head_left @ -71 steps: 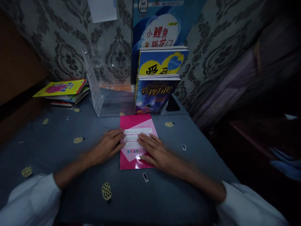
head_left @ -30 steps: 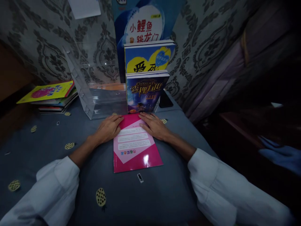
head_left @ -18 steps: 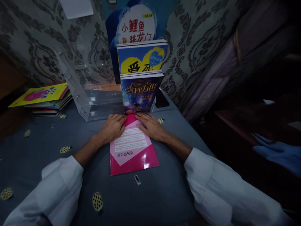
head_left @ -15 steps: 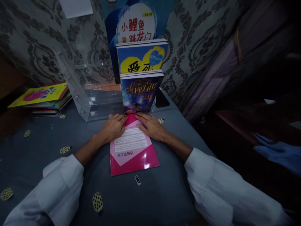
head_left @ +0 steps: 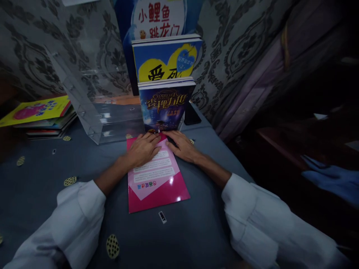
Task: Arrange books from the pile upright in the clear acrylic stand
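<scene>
A pink book (head_left: pixel 159 198) lies flat on the table, its printing upside down to me. My left hand (head_left: pixel 143 149) rests palm down across its upper part, fingers stretched out. On the book's upper right edge lies my right hand (head_left: pixel 182 146), also flat with fingers extended. Just beyond my fingertips stands a dark blue book (head_left: pixel 165 108) with gold lettering, in the front tier of a clear acrylic rack (head_left: pixel 81 108). Behind it rise a blue and yellow book (head_left: pixel 162 61) and a taller blue book (head_left: pixel 159 18).
Several books are stacked under a yellow one (head_left: pixel 39 111) at the left. A black phone (head_left: pixel 192 115) lies right of the rack. The blue-grey tablecloth (head_left: pixel 140 239) ends at the right, where a curtain (head_left: pixel 252 82) hangs. Patterned wall covering stands behind.
My left hand has slid rightward over the pink book, baring its upper left corner. My right hand stays near the upper right edge. The view has shifted slightly.
</scene>
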The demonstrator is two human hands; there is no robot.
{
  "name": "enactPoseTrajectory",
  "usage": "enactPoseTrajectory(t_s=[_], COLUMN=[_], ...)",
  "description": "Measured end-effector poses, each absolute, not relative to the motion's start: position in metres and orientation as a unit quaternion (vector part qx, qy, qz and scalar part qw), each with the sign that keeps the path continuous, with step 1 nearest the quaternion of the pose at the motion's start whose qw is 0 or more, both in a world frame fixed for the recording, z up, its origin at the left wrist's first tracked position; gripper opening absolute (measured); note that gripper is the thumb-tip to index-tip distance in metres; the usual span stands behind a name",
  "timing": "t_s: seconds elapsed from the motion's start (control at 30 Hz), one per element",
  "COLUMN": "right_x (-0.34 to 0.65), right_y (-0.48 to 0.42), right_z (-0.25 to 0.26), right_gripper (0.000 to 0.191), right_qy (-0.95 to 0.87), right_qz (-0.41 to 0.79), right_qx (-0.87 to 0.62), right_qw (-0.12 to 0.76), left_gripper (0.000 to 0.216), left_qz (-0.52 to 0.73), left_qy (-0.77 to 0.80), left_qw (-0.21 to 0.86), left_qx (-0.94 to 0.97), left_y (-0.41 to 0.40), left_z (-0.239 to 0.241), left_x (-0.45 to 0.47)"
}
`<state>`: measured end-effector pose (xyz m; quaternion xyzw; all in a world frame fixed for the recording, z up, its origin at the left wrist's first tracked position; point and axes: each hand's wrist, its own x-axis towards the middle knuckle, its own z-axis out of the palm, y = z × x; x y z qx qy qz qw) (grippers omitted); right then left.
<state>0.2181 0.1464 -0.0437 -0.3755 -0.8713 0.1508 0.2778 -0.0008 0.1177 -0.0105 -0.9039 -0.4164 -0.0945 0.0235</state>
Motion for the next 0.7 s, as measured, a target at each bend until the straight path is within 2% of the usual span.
enactPoseTrajectory(t_s=[0.7], right_x=[0.22], right_y=[0.149], right_z=[-0.043], right_gripper=[0.044], right_qy=[-0.879], right_qz=[0.146], right_qx=[-0.364], right_qw=[0.271], left_gripper=[0.044], left_qz=[-0.082], left_qy=[-0.349], left_qw=[-0.049], left_qx=[-0.932], left_y=[0.104], left_z=[-0.014], left_x=[0.004])
